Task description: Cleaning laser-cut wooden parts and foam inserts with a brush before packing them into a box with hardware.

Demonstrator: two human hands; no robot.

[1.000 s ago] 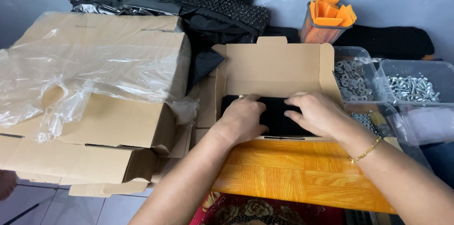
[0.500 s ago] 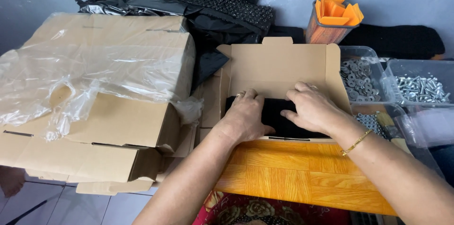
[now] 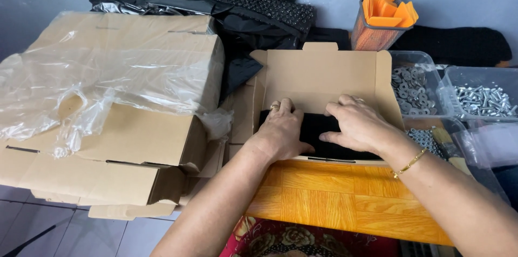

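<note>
A small open cardboard box (image 3: 324,76) stands on an orange wooden board (image 3: 345,192), its lid flap raised at the back. A flat black item (image 3: 318,130) lies inside it. My left hand (image 3: 280,130), with a ring, presses flat on the left part of the black item. My right hand (image 3: 359,124), with a gold bracelet at the wrist, presses on its right part, fingers spread and pointing left. Neither hand grips anything; both rest palm-down on the black item.
A large cardboard box (image 3: 116,106) draped in clear plastic film sits at the left. Black plastic bags (image 3: 237,3) pile behind. An orange mesh holder (image 3: 380,22) and clear bins of washers (image 3: 413,81) and bolts (image 3: 483,100) stand at the right.
Both hands have shifted slightly toward the back of the small box while pressing on the black item; the view has moved a little.
</note>
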